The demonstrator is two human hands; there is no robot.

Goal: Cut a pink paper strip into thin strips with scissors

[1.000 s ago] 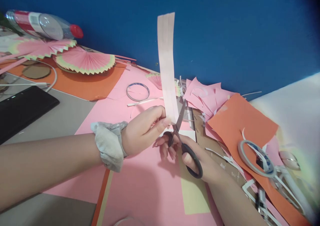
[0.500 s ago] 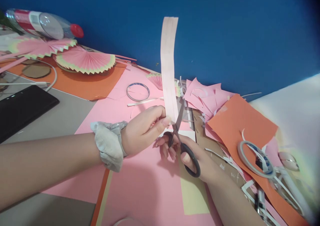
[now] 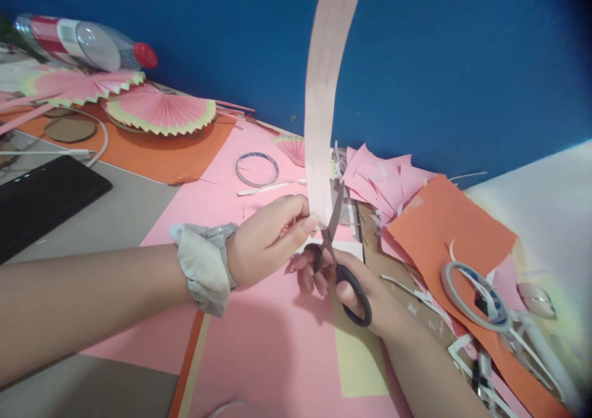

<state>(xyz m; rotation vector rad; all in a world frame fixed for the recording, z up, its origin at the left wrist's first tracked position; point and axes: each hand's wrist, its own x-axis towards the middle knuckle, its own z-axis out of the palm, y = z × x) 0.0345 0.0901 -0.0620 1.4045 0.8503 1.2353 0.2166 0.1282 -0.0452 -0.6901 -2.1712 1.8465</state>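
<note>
My left hand [image 3: 272,239] pinches the lower end of a long pale pink paper strip [image 3: 321,97] between thumb and fingers. The strip stands upright, its top leaning a little to the right in front of the blue wall. In my right hand [image 3: 356,288] are black-handled scissors [image 3: 355,296], thumb through one loop and fingers at the other. Their blades are spread and point up, at the strip's lower right edge beside my left thumb. Part of one blade is hidden behind the strip. Beneath both hands lies pink paper [image 3: 250,350].
Pleated paper fans [image 3: 161,111] and a plastic bottle [image 3: 87,43] lie at the back left, near a black phone-like slab [image 3: 50,202]. A tape ring [image 3: 257,169] rests mid-table. Pink scraps [image 3: 379,177], orange paper [image 3: 453,221] and a tape roll [image 3: 476,298] fill the right side.
More of the strip now rises above my left hand: its top end is higher and tilts further right. Both hands and the scissors stay almost in place.
</note>
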